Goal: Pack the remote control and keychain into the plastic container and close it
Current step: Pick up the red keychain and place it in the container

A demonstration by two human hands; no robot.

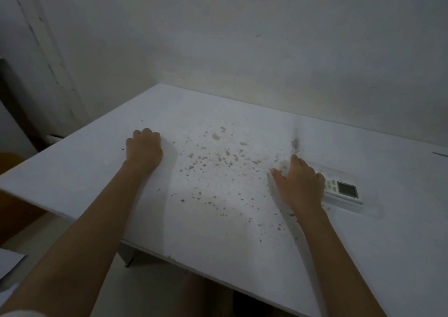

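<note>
A white remote control [344, 189] with a small grey display lies on the right part of the white table [218, 219], inside a faint clear plastic container [368, 211]. My right hand [300, 186] lies flat on the container's left part, fingers spread, covering the remote's left end. I cannot tell whether a lid is on the container. My left hand [145, 147] rests on the table to the left, curled into a fist with nothing seen in it. No keychain is visible.
Brown specks and stains [218, 157] are scattered over the table's middle. A bare wall [266, 38] stands right behind the table. The table's left and front edges drop to the floor, with a dark object [14, 98] at far left.
</note>
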